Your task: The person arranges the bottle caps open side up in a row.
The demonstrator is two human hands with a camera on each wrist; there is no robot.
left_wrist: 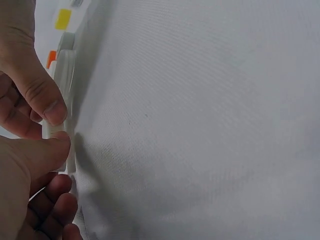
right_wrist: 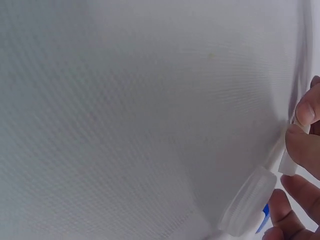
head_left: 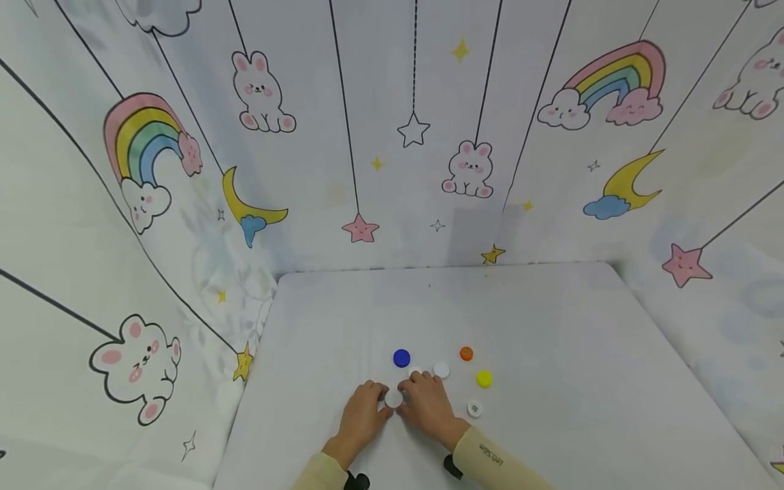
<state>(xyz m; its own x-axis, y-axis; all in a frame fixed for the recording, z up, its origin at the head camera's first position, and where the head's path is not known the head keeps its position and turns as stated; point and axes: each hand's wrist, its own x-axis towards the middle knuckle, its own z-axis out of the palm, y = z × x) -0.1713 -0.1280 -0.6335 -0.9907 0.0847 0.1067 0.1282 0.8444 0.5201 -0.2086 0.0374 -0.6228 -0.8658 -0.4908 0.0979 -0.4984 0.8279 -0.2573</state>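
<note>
A white bottle cap (head_left: 394, 397) lies at the white table's front middle, between my two hands. My left hand (head_left: 363, 412) grips its left side with thumb and fingers. From the right, my right hand (head_left: 429, 406) holds the same cap, its thumb near the left one. The left wrist view shows both thumbs on the rim of the held cap (left_wrist: 56, 131). Just beyond the right fingers sits a second white cap (head_left: 415, 372), partly hidden. Another white cap (head_left: 441, 369) is beside it. A ribbed translucent cap (right_wrist: 248, 202) stands close to my right fingers in the right wrist view.
A blue cap (head_left: 401, 358) lies behind the hands. To the right are an orange cap (head_left: 467, 353), a yellow cap (head_left: 484, 378) and a white cap with a grey centre (head_left: 474, 408). Patterned cloth (head_left: 392, 177) hangs around the table (head_left: 551, 327).
</note>
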